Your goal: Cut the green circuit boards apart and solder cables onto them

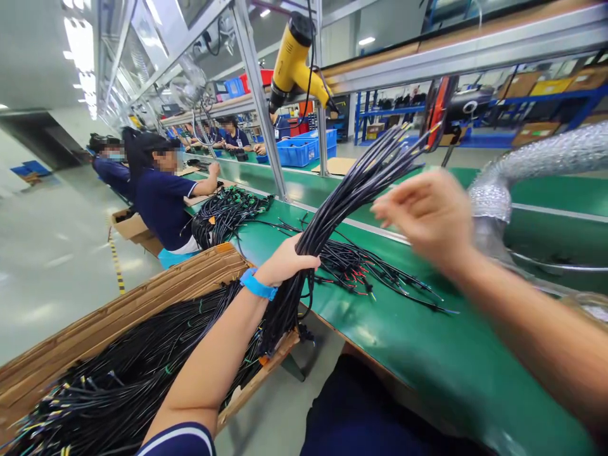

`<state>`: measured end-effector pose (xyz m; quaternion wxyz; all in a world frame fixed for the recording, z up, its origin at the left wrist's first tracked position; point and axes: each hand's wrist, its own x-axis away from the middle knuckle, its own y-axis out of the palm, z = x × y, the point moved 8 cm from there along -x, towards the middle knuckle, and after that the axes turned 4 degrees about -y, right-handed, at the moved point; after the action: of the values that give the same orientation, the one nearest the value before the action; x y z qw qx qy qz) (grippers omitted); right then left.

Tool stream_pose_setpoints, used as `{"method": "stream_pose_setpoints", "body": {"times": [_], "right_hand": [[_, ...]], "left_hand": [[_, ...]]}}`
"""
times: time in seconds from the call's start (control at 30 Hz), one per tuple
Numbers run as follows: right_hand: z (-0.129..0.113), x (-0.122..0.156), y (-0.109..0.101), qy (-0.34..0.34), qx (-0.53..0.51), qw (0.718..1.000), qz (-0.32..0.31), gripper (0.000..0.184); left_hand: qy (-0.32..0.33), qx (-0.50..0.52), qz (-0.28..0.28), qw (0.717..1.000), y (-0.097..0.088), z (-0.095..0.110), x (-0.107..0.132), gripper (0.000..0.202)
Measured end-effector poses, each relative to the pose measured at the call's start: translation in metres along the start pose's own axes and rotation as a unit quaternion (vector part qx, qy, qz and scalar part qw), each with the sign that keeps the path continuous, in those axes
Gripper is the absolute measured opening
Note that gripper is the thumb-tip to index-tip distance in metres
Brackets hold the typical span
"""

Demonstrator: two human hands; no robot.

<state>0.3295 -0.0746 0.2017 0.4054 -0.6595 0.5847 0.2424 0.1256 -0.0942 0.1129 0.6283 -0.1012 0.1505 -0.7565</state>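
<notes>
My left hand (285,261), with a blue band on its wrist, is closed round a thick bundle of black cables (354,190). The bundle rises from a cardboard box (142,304) full of black cables and fans out up to the right, its coloured wire ends at the top. My right hand (430,215) hovers beside the bundle's upper part, blurred by motion, fingers loosely curled towards the cables and holding nothing I can make out. Loose black cables (365,269) with red tips lie on the green bench (427,354) under the bundle.
A yellow heat gun (294,60) hangs from the overhead frame. A silver flexible duct (522,168) curves in at the right. Other people (164,196) sit along the bench to the left, by another heap of cables (228,215). Blue crates (297,152) stand behind.
</notes>
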Motion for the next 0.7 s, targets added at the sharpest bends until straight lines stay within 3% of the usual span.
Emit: {"method": "stream_pose_setpoints", "body": {"times": [0.13,0.23,0.37,0.57,0.7], "right_hand": [[0.024,0.022,0.054,0.03,-0.066,0.997,0.003,0.012],[0.039,0.026,0.079,0.057,-0.131,0.99,0.019,0.009],[0.034,0.025,0.083,0.025,-0.111,0.993,-0.006,0.011],[0.007,0.021,0.082,-0.143,0.007,0.988,-0.065,0.008],[0.004,0.019,0.081,-0.199,0.046,0.978,-0.044,0.008]], "left_hand": [[-0.007,0.011,0.005,1.0,-0.002,-0.003,0.001,0.013],[-0.009,0.009,0.007,1.0,-0.002,-0.003,0.004,0.012],[-0.009,0.0,0.02,1.0,-0.004,0.001,0.01,0.018],[-0.01,-0.021,0.013,1.0,-0.004,0.003,0.017,0.018],[0.007,-0.018,0.028,0.999,-0.007,0.004,0.022,0.017]]}}
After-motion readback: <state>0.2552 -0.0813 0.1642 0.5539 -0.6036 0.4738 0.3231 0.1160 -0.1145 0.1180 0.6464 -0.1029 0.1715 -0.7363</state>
